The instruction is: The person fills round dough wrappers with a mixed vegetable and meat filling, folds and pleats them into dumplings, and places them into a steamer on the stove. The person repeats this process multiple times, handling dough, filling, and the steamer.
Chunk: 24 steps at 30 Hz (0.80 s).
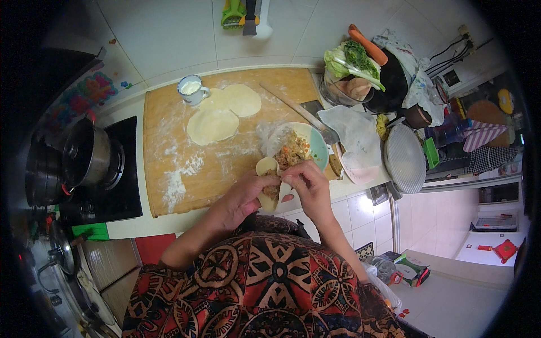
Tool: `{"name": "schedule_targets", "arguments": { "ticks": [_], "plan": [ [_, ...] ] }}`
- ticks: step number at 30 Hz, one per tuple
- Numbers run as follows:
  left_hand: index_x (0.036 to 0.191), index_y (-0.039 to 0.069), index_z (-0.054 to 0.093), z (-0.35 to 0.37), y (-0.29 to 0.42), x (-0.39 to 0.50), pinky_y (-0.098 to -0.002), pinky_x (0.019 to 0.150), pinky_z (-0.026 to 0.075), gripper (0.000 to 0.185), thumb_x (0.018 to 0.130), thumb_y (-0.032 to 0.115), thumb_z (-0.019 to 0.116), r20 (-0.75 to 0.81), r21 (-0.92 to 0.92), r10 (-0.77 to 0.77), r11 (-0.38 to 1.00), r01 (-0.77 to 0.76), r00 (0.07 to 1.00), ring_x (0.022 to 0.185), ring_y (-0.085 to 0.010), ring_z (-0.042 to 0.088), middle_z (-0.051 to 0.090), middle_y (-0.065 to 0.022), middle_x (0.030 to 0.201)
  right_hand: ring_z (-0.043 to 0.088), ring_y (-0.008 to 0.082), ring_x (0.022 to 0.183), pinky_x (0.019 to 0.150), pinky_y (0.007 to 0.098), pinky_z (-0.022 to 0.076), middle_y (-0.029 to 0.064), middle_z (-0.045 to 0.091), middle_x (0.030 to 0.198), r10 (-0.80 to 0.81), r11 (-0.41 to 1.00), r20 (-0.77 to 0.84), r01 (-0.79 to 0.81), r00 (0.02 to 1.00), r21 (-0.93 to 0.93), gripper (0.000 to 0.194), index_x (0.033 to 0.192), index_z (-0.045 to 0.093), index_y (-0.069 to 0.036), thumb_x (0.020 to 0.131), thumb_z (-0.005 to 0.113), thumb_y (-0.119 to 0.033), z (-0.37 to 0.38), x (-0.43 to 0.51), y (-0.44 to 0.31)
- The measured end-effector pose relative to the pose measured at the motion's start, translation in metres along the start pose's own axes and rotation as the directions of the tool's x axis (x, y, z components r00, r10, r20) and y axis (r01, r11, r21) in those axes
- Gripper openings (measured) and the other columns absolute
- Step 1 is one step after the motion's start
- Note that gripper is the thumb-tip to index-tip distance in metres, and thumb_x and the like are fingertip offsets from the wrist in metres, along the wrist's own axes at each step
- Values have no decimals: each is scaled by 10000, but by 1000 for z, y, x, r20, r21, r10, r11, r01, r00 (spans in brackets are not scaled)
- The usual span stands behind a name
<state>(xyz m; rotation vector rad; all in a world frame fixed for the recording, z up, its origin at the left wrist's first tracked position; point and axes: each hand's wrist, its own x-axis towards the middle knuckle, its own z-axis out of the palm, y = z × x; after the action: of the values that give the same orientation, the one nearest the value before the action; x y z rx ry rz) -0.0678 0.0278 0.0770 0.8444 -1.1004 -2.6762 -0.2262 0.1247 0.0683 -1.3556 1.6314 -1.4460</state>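
Observation:
Between my hands is a dough wrapper with filling on it, just off the front edge of a floured wooden board. My left hand holds it from the left and beneath. The fingers of my right hand pinch its right edge. Right behind them a bowl holds shredded filling with orange bits, and a crumpled clear plastic bag lies at its left side. Several flat dough rounds lie farther back on the board, near an enamel mug of white powder.
A rolling pin lies slanted behind the bowl. On the right stand a vegetable-filled glass bowl, a white cloth and a ridged round lid. A pot is on the stove at the left. Loose flour covers the board's front left.

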Motion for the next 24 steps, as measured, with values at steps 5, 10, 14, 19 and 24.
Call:
{"name": "schedule_targets", "arguments": {
  "ticks": [5, 10, 14, 19, 24],
  "plan": [
    [1350, 13, 503, 3, -6, -21, -370, 967, 524, 440, 1001, 281, 489, 287, 399, 681, 554, -730, 674, 1104, -231, 644, 626, -134, 1228, 574, 126, 799, 674, 250, 471, 44, 580, 870, 261, 963, -22, -259, 965, 70, 151, 999, 712, -31, 857, 698, 17, -5, 0, 4],
    [1340, 14, 509, 10, -4, -29, -394, 910, 586, 392, 1003, 213, 499, 175, 277, 577, 748, -603, 798, 1063, -211, 667, 634, -106, 1196, 594, 135, 830, 713, 263, 495, 58, 577, 909, 71, 996, 46, -68, 996, -49, 138, 987, 710, -33, 852, 711, -3, -7, 4, 0],
    [1368, -17, 464, 7, 5, -23, -428, 965, 542, 705, 962, 557, 408, 264, 225, 412, 853, -472, 872, 1185, -266, 596, 534, -173, 1324, 599, 142, 842, 726, 266, 502, 75, 548, 1000, -79, 989, 57, 85, 995, -120, 144, 990, 711, -37, 848, 719, -13, -1, 8, -12],
    [1351, -36, 479, 3, 3, -16, -404, 979, 555, 686, 1000, 552, 441, 164, 178, 191, 959, -220, 968, 1153, -257, 626, 563, -166, 1296, 556, 126, 777, 683, 264, 481, 66, 527, 1047, 34, 988, 19, -31, 999, -153, 209, 1035, 721, -45, 829, 740, -14, 0, 10, -19],
    [1317, -13, 515, -2, 5, -11, -368, 904, 595, 380, 1032, 236, 483, 134, 61, 38, 997, -46, 990, 1101, -210, 655, 588, -131, 1276, 542, 127, 744, 664, 260, 467, 61, 575, 1006, 44, 997, 78, -38, 996, -71, 238, 1045, 745, -42, 809, 762, -20, -2, 7, -10]
  ]
}}
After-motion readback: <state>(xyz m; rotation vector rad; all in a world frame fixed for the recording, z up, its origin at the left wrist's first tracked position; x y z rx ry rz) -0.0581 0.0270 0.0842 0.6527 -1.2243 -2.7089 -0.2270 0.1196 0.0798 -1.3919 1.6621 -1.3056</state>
